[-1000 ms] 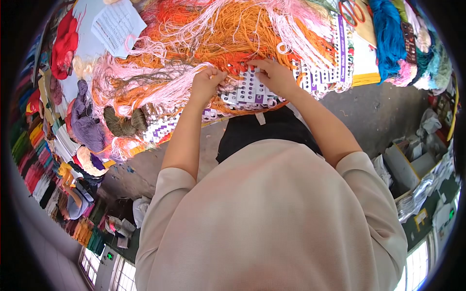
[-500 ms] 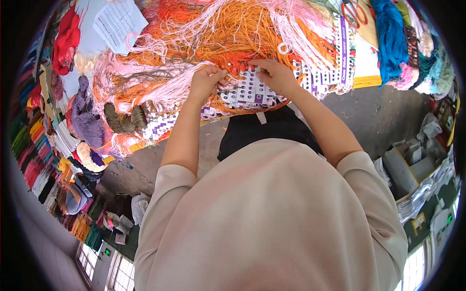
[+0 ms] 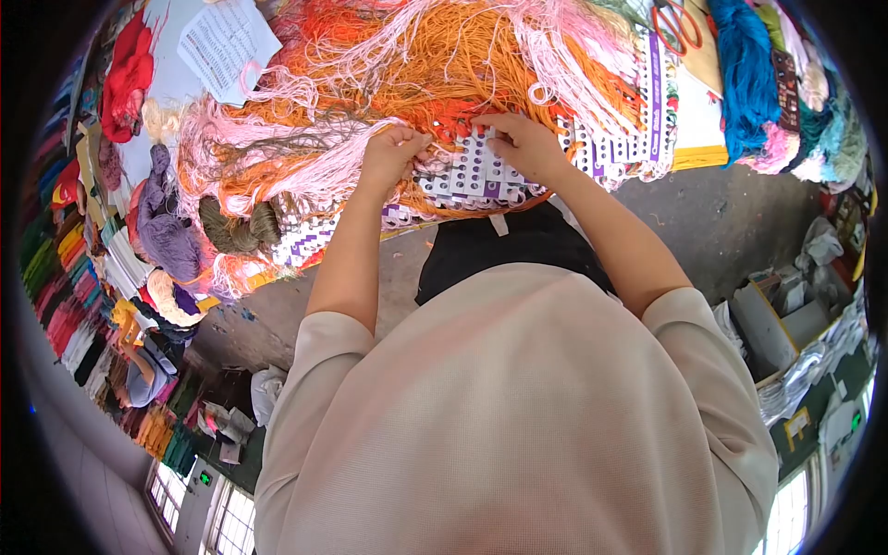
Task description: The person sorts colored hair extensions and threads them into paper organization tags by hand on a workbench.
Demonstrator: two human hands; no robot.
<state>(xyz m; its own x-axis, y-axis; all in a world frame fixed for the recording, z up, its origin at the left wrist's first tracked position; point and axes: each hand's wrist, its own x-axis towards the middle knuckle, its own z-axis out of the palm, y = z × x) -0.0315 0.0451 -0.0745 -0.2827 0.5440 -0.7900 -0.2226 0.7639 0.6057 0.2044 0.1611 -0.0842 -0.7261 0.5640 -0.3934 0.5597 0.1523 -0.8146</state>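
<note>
Both my hands are over white cards with punched holes (image 3: 469, 174) at the near edge of the table. My left hand (image 3: 393, 159) is closed in a pinch beside pink and red threads; what its fingertips hold is too small to make out. To its right my right hand (image 3: 525, 148) has its thumb and index finger bent around the top of the cards, by the red thread (image 3: 453, 120); whether it grips anything cannot be told. Orange thread (image 3: 435, 65) and pink thread (image 3: 342, 153) lie in loose heaps beyond and beside my hands.
Red-handled scissors (image 3: 678, 28) lie at the back right, near a blue thread bundle (image 3: 743, 79). A printed sheet (image 3: 228, 46) is at the back left. Purple (image 3: 166, 227) and olive (image 3: 239, 227) skeins lie at left. Another person (image 3: 148, 375) is at the far left.
My hands have hardly moved. The person at the far left has shifted slightly.
</note>
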